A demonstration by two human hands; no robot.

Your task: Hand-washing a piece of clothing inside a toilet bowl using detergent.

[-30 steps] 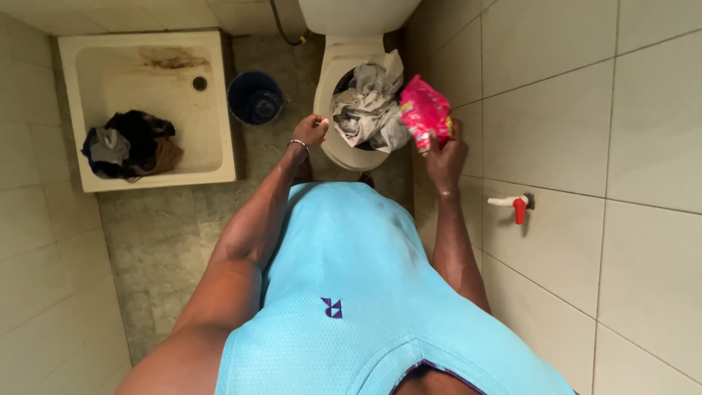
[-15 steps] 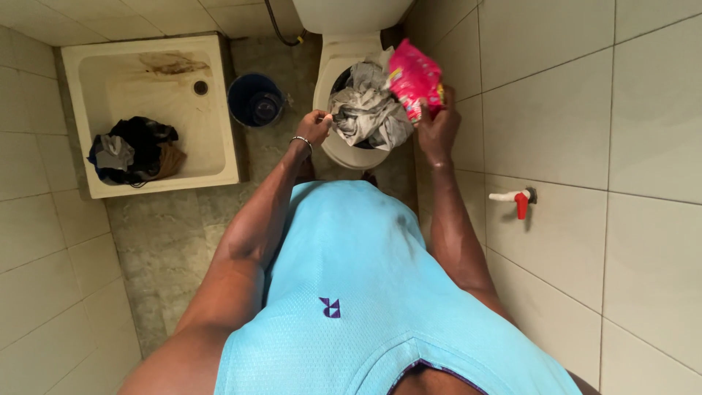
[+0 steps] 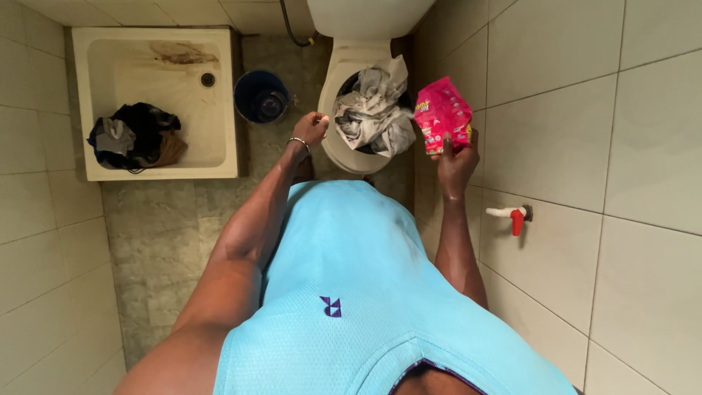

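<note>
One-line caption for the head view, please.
Right hand holds a pink packet beside a cloth-filled bowl; left hand touches its rim.

Seen from above, both arms stretched fwd & down, bare from shoulder to wrist. Left arm runs diagonally, elbow slightly bent, forearm angled inward toward centre. Left hand (image 3: 313, 128) curled into a loose fist, knuckles up, thin metal bracelet (image 3: 297, 142) round the wrist. Right arm hangs straighter, close to torso, forearm nearly vertical in frame. Right hand (image 3: 455, 162) raised at wrist, fingers wrapped upward & closed in a grip, thumb side toward body. Hands well apart, left a bit further fwd than right.
</note>
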